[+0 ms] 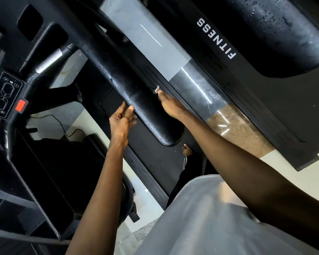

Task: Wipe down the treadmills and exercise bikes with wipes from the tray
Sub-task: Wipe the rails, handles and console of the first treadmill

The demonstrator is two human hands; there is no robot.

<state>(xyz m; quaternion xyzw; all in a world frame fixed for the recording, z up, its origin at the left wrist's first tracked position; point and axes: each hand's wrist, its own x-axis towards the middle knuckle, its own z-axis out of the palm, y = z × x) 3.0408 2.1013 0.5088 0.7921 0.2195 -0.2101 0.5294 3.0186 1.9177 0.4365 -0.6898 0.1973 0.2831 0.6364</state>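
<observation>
The rail (136, 92) runs slantwise across me, from upper left down to its rounded end at lower right. My left hand (122, 118) lies open against its near side, thumb up on the padding, not far from that end. My right hand (167, 103) reaches past the far side and pinches a wipe (157, 88). Only a white scrap of it shows, just beside the rail's far edge. The right hand carries the cloth, so I judge the next stroke should follow the rail's length.
</observation>
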